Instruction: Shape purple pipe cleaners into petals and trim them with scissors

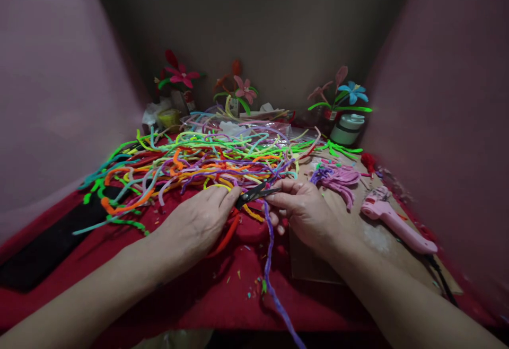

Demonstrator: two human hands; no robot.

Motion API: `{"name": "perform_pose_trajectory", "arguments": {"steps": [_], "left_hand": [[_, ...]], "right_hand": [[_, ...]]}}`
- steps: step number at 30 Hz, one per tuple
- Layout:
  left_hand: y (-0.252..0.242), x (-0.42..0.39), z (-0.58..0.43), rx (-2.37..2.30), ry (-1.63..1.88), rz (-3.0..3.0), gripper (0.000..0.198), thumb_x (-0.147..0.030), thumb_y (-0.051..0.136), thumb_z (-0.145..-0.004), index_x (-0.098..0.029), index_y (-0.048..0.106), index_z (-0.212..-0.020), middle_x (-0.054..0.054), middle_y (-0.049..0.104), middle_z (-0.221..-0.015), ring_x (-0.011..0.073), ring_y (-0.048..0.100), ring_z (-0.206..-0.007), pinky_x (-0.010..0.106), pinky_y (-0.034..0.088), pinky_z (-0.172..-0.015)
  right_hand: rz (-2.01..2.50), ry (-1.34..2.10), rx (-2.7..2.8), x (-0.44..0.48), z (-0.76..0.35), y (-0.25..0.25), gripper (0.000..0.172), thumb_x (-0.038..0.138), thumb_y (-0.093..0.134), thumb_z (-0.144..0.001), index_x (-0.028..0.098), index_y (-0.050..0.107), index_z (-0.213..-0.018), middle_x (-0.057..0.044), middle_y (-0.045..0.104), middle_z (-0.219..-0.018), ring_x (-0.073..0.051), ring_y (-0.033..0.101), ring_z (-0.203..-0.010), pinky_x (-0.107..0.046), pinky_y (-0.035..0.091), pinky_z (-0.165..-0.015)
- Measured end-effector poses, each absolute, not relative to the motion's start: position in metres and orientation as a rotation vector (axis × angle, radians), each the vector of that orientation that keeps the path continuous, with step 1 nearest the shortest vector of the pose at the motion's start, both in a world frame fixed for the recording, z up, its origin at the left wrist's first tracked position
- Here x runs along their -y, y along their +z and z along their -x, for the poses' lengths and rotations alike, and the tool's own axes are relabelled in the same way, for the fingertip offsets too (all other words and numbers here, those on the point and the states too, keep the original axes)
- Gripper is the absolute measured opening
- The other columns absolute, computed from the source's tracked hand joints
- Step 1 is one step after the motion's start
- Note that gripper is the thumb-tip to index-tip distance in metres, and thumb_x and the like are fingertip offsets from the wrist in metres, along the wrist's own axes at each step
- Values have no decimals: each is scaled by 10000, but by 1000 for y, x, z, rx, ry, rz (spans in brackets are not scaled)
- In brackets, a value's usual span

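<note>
My left hand (202,214) is closed around a pair of scissors (254,194), whose dark blades point right and lie slightly apart. A red curved strip (229,235) shows under that hand; whether it belongs to the scissors I cannot tell. In my right hand (302,206) a purple pipe cleaner (270,248) is pinched between thumb and fingers. Its long end hangs down over the front table edge, while the blades are at its upper part by my right fingertips. Behind both hands spreads a heap of many-coloured pipe cleaners (222,166).
On the right, a cardboard sheet (318,259) bears a pink glue gun (397,227) and a bundle of pink pipe-cleaner pieces (338,179). Pipe-cleaner flowers (353,93) and a lidded jar (348,129) stand behind. A black strip (47,248) lies left on the red cloth (207,301).
</note>
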State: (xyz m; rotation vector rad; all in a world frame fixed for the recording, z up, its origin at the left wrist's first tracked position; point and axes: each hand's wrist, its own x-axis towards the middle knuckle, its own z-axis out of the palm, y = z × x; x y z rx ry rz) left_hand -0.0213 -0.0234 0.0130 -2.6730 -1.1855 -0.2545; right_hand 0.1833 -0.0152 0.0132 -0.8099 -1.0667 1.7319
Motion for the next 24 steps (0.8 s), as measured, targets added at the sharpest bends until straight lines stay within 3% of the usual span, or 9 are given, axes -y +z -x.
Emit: {"name": "perform_pose_trajectory", "arguments": {"steps": [9,17,24], "left_hand": [[20,22,19,1065,-102,2598,336,-68,342,-839,-60,481,-1145,140,585,-902,235,562,-805,373,492,-706],[22,22,25,1001,6,2602,403,-43,320,-825,-87,432,-1210,130,595,-928,242,571,-841,370,489,-708],[19,23,31,1092,-163,2737,380,-65,351,-825,-172,483,-1165,94,615,-982,193,585,-902,301,479,-782]], "right_hand": [[800,1842,1039,13,-187,16,112,166,642,-667,135,548,-613,29,575,-459,-74,497,-325,-148,393,-277],[862,1962,1065,4,-196,13,107,140,683,-610,114,580,-595,14,579,-444,-72,493,-317,-151,368,-299],[876,1995,1047,4,-197,18,191,103,713,-558,127,526,-523,46,526,-408,-44,428,-292,-146,323,-295]]}}
